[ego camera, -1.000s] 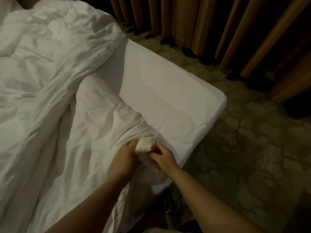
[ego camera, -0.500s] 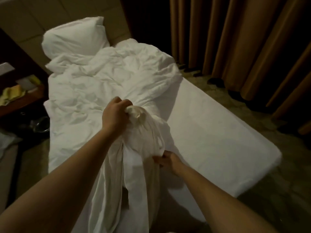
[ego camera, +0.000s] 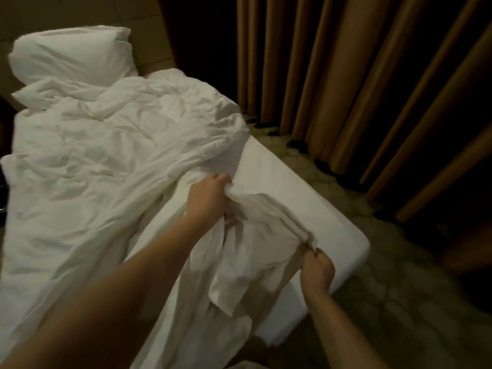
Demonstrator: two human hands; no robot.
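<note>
- The duvet cover (ego camera: pixel 255 243) was plain white, dulling to a cream-grey in its shaded folds.
- The duvet (ego camera: pixel 106 161) was also plain white with no print, and soft grey shadows ran along its creases.
- The pillow (ego camera: pixel 72 59) was white and unpatterned.
- The mattress sheet (ego camera: pixel 306 198) was an even, plain white, greyer towards its near edge.
- The curtains (ego camera: pixel 346 75) were a plain ochre-brown, and their folds showed as upright bands of tan and near-black.
- The floor (ego camera: pixel 399 283) was mottled, with pale olive-beige patches broken by dark, irregular lines.
- The headboard panel (ego camera: pixel 93 12) was a muted beige-brown, ruled into rectangles by thin darker lines.
</note>
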